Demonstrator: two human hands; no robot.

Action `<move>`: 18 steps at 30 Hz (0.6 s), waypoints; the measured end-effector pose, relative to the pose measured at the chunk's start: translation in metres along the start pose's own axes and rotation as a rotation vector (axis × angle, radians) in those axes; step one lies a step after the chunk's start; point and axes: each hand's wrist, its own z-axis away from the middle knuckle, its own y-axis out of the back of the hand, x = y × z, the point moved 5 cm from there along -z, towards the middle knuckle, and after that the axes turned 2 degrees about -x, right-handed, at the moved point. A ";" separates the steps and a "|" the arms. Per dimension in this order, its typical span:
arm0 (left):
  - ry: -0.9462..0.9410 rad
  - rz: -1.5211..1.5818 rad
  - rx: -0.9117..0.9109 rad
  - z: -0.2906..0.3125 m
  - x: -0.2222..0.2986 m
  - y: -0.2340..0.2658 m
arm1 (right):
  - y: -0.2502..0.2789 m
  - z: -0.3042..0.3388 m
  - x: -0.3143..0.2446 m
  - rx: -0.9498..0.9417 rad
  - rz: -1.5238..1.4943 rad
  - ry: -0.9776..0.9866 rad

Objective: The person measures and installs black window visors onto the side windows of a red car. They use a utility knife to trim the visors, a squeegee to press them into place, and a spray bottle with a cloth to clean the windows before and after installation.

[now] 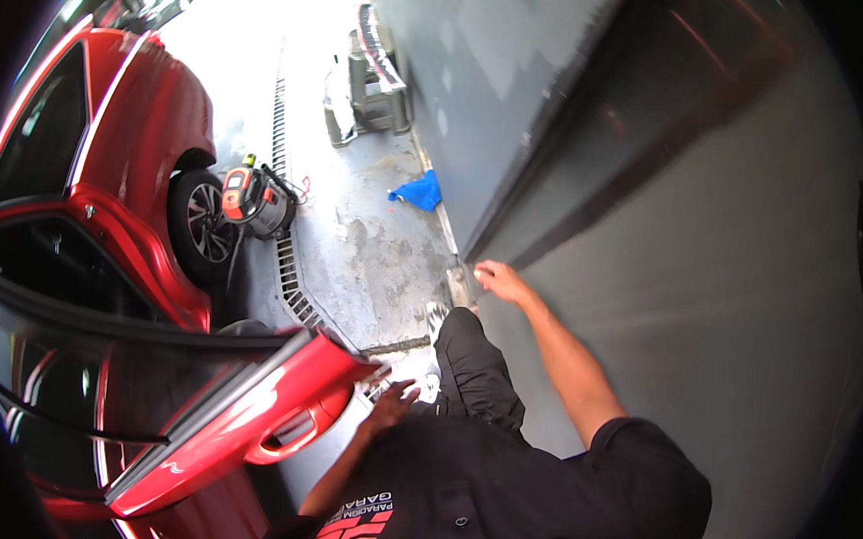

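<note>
My left hand (395, 407) hangs low in front of me with its fingers loosely stretched, and nothing shows in it. Just left of it is the edge of an open red car door (198, 443) with a pull handle (294, 430). Whether hand and door touch is hard to tell. Further forward, my right hand (499, 280) is held out beside the grey wall (666, 346). Its fingers are curled together. A pale spot shows at the fingertips, too small to name.
The red car (145, 109) stands along the left. By its wheel (205, 222) sits an orange and black canister vacuum cleaner (260, 202), beside a floor drain grate (279, 132). A blue cloth (420, 190) lies at the wall's foot, and a grey stool (382, 106) stands beyond it.
</note>
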 end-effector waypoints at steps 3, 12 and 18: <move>-0.219 0.121 0.107 -0.073 0.058 -0.008 | 0.029 -0.092 -0.070 -0.090 -0.160 -0.045; 0.186 0.567 0.631 -0.139 0.126 0.055 | -0.038 -0.204 0.113 -0.443 -0.213 -0.864; 0.499 1.018 0.779 -0.180 0.083 0.162 | -0.030 -0.422 0.083 -0.232 -0.604 -0.514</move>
